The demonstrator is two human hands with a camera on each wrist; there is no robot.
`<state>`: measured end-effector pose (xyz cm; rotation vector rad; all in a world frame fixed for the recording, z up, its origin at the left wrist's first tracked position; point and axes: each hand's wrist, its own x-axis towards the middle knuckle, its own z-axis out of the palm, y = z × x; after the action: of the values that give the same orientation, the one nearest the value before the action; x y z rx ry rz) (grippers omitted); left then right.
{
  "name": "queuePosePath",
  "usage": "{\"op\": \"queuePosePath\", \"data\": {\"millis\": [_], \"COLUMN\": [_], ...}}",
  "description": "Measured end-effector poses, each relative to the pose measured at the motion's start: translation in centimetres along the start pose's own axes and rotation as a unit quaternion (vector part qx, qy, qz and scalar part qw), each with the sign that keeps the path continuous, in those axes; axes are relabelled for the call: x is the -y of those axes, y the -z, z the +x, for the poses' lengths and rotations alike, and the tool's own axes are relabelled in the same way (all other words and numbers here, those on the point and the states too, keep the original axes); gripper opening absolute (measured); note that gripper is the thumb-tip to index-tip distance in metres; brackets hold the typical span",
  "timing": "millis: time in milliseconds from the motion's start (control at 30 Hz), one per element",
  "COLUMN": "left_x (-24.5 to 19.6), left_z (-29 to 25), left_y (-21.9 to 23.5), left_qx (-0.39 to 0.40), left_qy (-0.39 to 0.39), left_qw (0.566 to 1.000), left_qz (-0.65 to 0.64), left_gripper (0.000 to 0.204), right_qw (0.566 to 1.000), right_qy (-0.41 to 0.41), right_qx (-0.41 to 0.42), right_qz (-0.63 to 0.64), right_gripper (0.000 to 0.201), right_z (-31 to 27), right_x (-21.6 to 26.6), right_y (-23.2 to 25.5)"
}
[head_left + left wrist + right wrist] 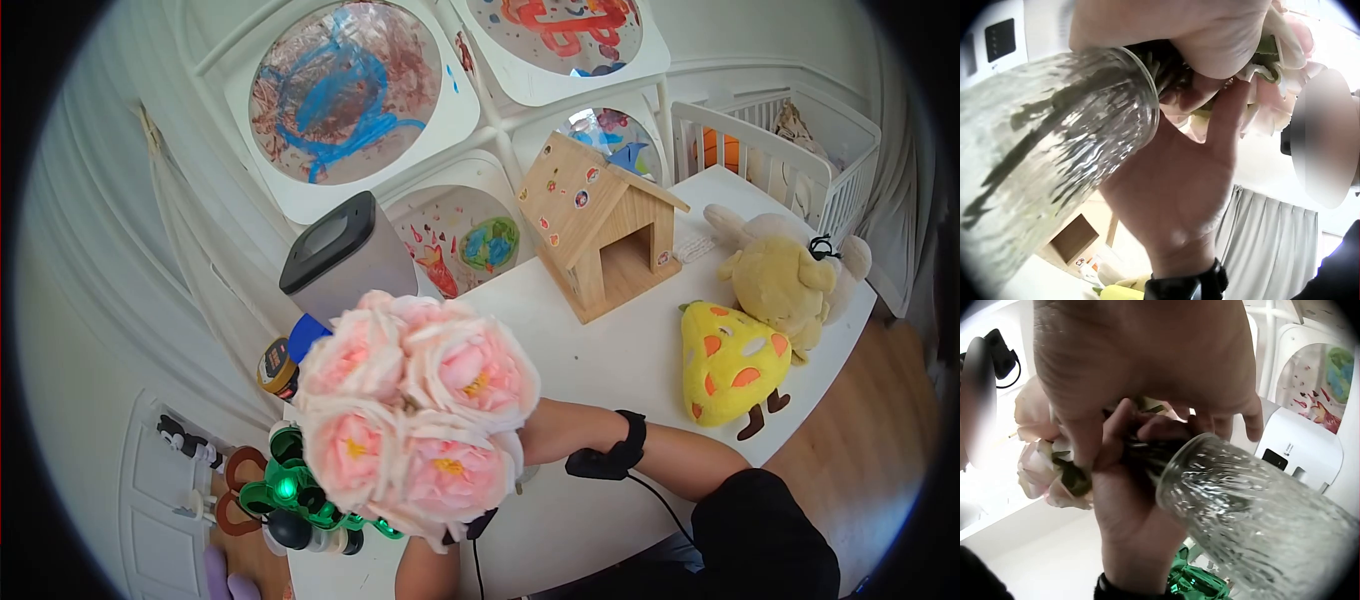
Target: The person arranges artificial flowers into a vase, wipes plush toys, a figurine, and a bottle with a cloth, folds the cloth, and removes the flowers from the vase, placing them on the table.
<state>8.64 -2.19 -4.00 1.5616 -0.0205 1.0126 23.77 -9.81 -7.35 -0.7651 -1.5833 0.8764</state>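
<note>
A bouquet of large pink flowers [420, 410] with yellow centres fills the lower middle of the head view, covering most of both hands. Below the blooms, a ribbed clear glass vase [1079, 131] lies tilted in the left wrist view, with dark stems inside it. My left hand [1138, 506] curls its fingers round the stems right at the vase's rim. From the other side my right hand [1175, 181] wraps the bouquet close under the blooms, its thumb up along the flowers. In the right wrist view the vase [1260, 519] slants down to the right.
A wooden toy house [600, 230] stands on the white table [540, 320]. Right of it lie a yellow plush toy [735, 362] and a beige plush toy [785, 280]. A grey-white appliance [350, 265] stands behind the flowers. Shiny green objects [290, 490] sit at the left edge.
</note>
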Motion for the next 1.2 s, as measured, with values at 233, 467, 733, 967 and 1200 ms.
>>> {"op": "queuePosePath", "data": {"millis": [233,467,733,967,1200], "left_x": [-1.7,-4.5,-2.1,-3.3,-3.8], "left_z": [2.2,1.7,2.8,2.3,1.7], "left_y": [1.4,5.4,4.9,4.9,4.0], "left_qx": [-0.126,-0.046,-0.165,-0.181,-0.119], "left_qy": [-0.007,0.022,0.109,0.075,0.061], "left_qw": [0.975,0.968,0.972,0.967,0.978], "left_qz": [-0.185,-0.247,-0.124,-0.160,-0.161], "left_gripper": [0.023,0.016,0.018,0.024,0.026], "right_qw": [0.993,0.965,0.882,0.902,0.961], "right_qy": [-0.096,-0.105,-0.108,-0.111,-0.041], "right_qx": [0.042,-0.124,-0.361,-0.335,-0.208], "right_qz": [-0.061,-0.204,-0.283,-0.247,-0.179], "right_gripper": [0.086,0.059,0.056,0.059,0.061], "right_z": [0.2,0.5,3.3,4.9,9.6], "right_x": [-0.1,-0.7,-3.0,-5.3,-8.2], "right_y": [0.0,0.6,3.4,2.1,-2.6]}}
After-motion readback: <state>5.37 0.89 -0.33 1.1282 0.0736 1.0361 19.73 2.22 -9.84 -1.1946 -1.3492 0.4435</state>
